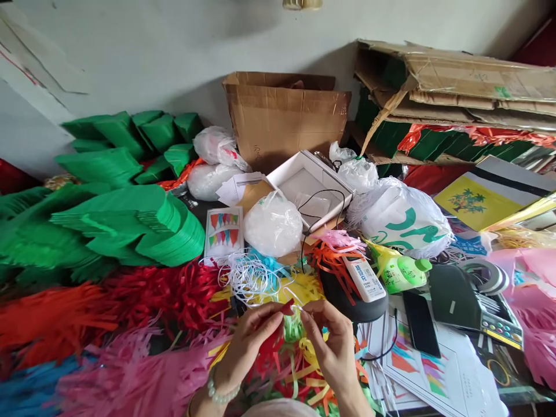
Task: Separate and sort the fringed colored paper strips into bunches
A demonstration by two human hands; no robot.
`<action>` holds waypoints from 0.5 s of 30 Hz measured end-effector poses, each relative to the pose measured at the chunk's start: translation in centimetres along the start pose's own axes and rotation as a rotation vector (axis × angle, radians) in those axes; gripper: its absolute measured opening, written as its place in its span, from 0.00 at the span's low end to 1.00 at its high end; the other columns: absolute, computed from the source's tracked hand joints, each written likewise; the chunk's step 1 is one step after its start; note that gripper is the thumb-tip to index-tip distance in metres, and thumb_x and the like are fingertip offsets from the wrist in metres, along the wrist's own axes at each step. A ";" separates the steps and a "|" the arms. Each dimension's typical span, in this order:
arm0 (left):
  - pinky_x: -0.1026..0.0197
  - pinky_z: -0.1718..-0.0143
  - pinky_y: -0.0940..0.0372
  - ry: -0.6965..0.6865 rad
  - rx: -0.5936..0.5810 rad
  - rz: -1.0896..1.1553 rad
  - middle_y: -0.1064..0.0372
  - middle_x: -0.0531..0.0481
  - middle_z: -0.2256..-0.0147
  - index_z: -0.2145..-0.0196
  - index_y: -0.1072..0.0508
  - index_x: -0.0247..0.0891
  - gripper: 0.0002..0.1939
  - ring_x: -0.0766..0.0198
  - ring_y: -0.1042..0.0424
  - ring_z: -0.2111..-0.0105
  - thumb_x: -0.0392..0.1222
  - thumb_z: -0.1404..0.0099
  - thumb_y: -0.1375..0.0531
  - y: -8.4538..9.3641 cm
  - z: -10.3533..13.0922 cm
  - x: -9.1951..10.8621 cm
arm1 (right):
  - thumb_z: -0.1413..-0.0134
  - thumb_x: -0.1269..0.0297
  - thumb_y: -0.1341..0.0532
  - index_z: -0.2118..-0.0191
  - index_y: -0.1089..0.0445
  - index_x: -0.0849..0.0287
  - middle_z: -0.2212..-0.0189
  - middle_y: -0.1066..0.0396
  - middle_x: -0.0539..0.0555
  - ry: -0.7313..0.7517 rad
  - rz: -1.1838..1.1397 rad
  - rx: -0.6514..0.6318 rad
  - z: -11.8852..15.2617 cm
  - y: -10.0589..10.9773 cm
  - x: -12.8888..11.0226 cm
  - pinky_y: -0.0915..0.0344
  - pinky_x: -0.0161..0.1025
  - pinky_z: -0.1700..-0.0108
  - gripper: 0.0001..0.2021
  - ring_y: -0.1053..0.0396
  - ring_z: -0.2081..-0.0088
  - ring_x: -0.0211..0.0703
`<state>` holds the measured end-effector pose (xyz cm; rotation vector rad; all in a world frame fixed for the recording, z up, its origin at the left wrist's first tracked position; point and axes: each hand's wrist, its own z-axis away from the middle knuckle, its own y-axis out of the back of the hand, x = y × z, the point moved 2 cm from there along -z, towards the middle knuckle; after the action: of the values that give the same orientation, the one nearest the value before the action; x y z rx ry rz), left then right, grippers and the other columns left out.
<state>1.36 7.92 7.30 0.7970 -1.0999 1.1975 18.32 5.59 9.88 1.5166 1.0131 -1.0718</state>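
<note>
My left hand (254,336), with a pale beaded bracelet at the wrist, pinches the top of a red tassel (270,347); its fringe hangs below the fingers. Close beside it, my right hand (330,333) has thumb and fingers pressed together on a thin white string (292,294). The string runs up from between the two hands, near a loose coil of white cord (251,279). Yellow, green, red and orange fringe (310,376) lies under both hands. Exactly how the string meets the tassel is hidden by my fingertips.
Green cut stacks (125,223) and red fringe (174,292) fill the left. A cardboard box (289,116) and white tray box (315,185) stand behind. To the right lie a black case (347,292), a green bottle (403,273), a phone (421,323) and printed sheets (456,370).
</note>
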 end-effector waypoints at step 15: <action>0.67 0.71 0.35 -0.125 0.064 0.071 0.32 0.53 0.77 0.55 0.21 0.40 0.17 0.67 0.33 0.74 0.51 0.38 0.36 2.3 0.3 1.8 | 0.37 0.52 0.44 0.66 0.33 0.59 0.78 0.34 0.48 -0.159 -0.159 -0.403 0.9 -2.4 -0.6 0.39 0.30 0.75 0.14 0.34 0.77 0.35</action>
<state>-0.95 8.72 8.91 0.8981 -1.2053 1.2609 15.76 5.07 9.73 1.0255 1.1701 -1.0068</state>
